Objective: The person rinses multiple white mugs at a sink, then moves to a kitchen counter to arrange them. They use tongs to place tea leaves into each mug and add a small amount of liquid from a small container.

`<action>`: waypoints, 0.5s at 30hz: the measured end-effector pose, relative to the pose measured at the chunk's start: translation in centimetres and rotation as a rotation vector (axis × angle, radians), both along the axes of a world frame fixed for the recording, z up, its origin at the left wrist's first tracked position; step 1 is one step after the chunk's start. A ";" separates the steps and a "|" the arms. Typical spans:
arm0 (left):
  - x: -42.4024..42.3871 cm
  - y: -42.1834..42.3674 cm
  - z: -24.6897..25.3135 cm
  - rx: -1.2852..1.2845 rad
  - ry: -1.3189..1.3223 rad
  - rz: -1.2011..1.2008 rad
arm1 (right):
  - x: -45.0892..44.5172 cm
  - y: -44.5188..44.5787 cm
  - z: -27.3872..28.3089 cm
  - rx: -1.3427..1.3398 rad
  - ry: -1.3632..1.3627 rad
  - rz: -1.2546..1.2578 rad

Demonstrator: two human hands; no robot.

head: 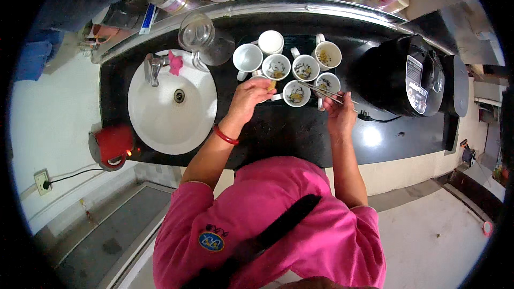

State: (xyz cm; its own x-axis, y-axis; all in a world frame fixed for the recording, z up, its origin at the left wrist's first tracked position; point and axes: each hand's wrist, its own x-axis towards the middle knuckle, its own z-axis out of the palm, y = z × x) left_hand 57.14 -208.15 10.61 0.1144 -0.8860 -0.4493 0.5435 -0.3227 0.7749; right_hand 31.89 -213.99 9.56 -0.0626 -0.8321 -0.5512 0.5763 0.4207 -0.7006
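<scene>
My left hand [252,98] grips a small yellowish piece [272,85] between thumb and fingers, above a white mug [259,77] that the hand mostly hides. My right hand [339,114] holds a pair of thin metal chopsticks [327,90], their tips pointing left over the mugs. Dark leaves and yellow bits lie in several white mugs, among them the front one [296,93], the middle ones [276,67] [306,68] and the back right one [328,55]. A mug at the left [247,58] shows no leaves, and a white round container [271,42] stands behind it.
Left of the mugs are a glass jug [219,48] and a white washbasin [172,128] with a faucet [152,68]. A red electric kettle [114,142] stands at the counter's left end. Rightward sits a black appliance [401,76] with a cord [381,119]. Jars line the back ledge [257,4].
</scene>
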 end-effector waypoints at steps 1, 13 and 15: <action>0.7 0.6 -0.2 0.018 -0.080 -0.004 | 0.1 0.3 0.0 0.006 0.012 0.006; 2.1 1.5 -2.3 -0.152 -1.436 -0.165 | -0.3 2.6 -0.4 -0.029 0.023 0.051; 1.8 1.2 -1.2 0.010 -1.129 -0.162 | -0.4 2.9 0.0 -0.027 0.039 0.042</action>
State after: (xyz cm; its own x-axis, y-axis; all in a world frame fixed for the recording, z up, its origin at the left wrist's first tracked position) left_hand 58.97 -206.91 9.45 0.3423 -0.9242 -0.1693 -0.5107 -0.3343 0.7921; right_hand 31.48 -211.12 9.59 -0.0481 -0.8487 -0.5266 0.5307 0.4250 -0.7333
